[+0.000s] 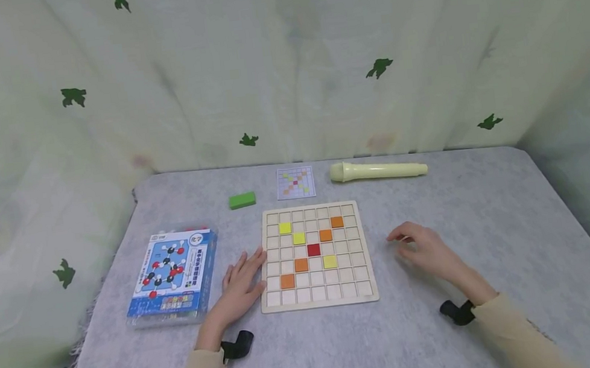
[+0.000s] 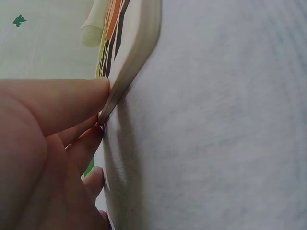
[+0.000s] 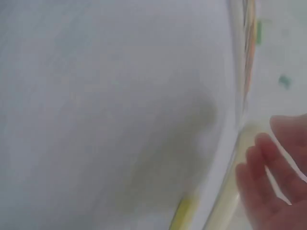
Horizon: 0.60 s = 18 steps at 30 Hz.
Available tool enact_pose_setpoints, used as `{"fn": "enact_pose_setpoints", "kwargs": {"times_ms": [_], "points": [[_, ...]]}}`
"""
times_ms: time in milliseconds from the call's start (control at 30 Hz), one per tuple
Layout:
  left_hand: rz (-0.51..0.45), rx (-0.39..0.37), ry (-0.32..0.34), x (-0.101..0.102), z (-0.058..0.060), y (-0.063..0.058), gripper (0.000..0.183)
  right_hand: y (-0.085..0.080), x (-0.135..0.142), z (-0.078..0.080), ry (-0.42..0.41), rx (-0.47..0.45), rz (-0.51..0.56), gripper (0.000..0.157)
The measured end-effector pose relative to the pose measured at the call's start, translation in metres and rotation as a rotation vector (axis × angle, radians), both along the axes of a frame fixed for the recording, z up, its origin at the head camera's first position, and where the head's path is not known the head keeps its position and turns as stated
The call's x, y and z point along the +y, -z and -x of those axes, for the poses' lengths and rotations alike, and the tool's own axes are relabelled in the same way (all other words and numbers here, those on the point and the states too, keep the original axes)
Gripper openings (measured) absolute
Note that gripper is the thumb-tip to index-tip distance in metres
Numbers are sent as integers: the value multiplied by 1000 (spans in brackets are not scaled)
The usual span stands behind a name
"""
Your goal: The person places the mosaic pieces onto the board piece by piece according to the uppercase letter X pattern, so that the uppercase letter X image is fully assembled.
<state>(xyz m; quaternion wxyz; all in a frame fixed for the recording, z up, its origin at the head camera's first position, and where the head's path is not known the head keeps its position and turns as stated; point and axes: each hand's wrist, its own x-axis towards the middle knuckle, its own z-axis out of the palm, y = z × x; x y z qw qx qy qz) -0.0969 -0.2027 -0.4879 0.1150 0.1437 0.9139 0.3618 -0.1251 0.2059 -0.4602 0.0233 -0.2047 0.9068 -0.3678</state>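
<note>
A wooden grid board (image 1: 321, 303) lies flat, with yellow, orange and red square tiles forming a partial X around a red tile (image 1: 313, 250). Along its left edge rests my left hand (image 1: 241, 284), fingers extended; the left wrist view shows thumb and fingertips touching the board's side (image 2: 139, 43). Off to the right of the board, my right hand (image 1: 425, 251) hovers over the table with fingers loosely bent and nothing visible between them. A small yellow piece (image 3: 183, 213) appears near the bottom of the right wrist view, blurred.
Behind the board are a pattern card (image 1: 295, 183), a green block (image 1: 242, 200) and a pale yellow microphone-shaped stick (image 1: 381, 170). A boxed molecule model set (image 1: 171, 277) sits left of my left hand. A leaf-printed curtain (image 1: 259, 60) closes off the back of the table.
</note>
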Motion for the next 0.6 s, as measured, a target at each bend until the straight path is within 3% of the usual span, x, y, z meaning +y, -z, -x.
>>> {"fn": "enact_pose_setpoints", "kwargs": {"times_ms": [133, 267, 433, 600], "points": [[5, -9, -5, 0, -1, 0, 60, 6, 38, -7, 16, -5, -101, 32], [2, -7, -5, 0, -1, 0, 60, 9, 50, -10, -14, 13, -158, 29], [7, -10, -2, 0, 0, -1, 60, 9, 45, -8, 3, 38, -167, 24], [4, -1, -1, 0, 0, -1, 60, 5, 16, -4, -31, 66, -124, 23]]}}
